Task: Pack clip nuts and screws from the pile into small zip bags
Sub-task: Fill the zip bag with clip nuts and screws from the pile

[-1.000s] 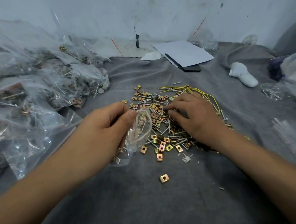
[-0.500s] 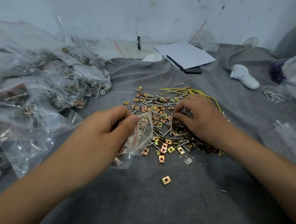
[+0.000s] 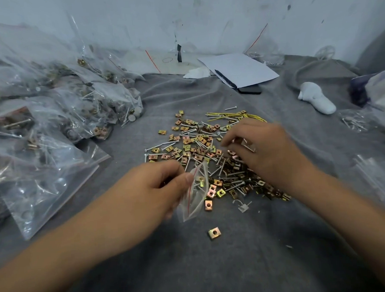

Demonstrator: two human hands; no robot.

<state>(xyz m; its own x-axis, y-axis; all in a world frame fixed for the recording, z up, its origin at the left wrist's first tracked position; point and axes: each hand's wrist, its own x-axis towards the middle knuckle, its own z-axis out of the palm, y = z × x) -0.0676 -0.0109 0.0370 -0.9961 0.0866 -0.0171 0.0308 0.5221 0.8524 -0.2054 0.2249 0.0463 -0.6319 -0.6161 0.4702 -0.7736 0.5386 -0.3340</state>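
My left hand (image 3: pixel 158 187) pinches a glossy clear plastic bag (image 3: pixel 195 194) beside shiny brass-toned metal nuts (image 3: pixel 193 145) on matt grey cloth (image 3: pixel 215 267).

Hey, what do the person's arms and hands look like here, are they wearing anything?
Both forearms are bare to the frame's edge: no sleeves show. The left hand and the right hand are bare too, with no gloves. No watch, bracelet or ring can be seen, though the right hand is motion-blurred, so small details there are hard to tell.
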